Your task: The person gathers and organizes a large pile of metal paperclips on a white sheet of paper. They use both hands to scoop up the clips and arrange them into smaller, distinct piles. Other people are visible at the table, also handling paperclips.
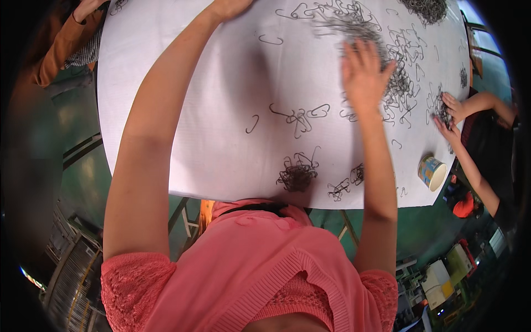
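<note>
Wire hooks (354,25), thin and dark, lie scattered and heaped across a white desk (221,110), thickest along its far edge and toward the right. The right hand (362,74) rests palm down on the near fringe of that tangle, fingers (359,52) spread apart and flat, closed on nothing; the loose wires touch and run under the fingertips, so the spread looks suited to raking or pinning them against the surface. The left hand (227,6) reaches to the far edge of the desk, where the frame cuts it off, so I cannot tell whether its fingers are apart or together; a single hook (271,40) lies just beside that wrist.

Nearer the body, smaller lots sit apart from the main heap: a dense dark clump (297,176) close to the near edge, a few linked hooks (301,117) between the two forearms, and one lone hook (252,124) beside them. Their separation from the mass suggests sorted or untangled portions, though that is a judgement.

At the right side, another person's hands (448,113) work in a small bunch of wires, well apart from the right hand. A paper cup (431,172) lies tipped near the desk's right edge. At the top left, an orange sleeve (69,39) belongs to someone else.
</note>
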The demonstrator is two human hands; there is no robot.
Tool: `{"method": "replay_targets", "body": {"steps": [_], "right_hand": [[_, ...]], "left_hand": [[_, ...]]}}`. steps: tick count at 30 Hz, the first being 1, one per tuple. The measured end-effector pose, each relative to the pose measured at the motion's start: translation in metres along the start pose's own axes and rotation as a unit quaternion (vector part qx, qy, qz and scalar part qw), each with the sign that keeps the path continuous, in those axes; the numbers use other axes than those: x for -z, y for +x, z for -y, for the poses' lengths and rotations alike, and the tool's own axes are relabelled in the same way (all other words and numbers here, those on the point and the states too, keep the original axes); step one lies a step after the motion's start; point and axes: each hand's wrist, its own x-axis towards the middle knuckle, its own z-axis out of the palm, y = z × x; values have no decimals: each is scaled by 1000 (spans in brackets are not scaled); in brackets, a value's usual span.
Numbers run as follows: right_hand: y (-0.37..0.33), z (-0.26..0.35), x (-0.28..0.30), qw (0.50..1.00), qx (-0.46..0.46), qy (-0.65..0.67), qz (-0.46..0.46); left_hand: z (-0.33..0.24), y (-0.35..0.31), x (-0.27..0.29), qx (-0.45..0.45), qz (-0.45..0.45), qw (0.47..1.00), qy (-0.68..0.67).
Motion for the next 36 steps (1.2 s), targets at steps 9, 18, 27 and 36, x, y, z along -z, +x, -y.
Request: {"method": "replay_targets", "body": {"steps": [9,18,27,36], "right_hand": [[-23,-117,19,994,-94,-53,-25],[-66,161,77,911,217,335,103],[-47,140,49,958,163,207,112],[-61,-40,17,995,-61,58,46]], "left_hand": [[-22,-1,10,0,3,1000,-12],[-16,1,1,18,2,1000,19],[-11,-4,-2,19,-7,1000,15],[2,4,-16,-80,-43,995,-43]]}}
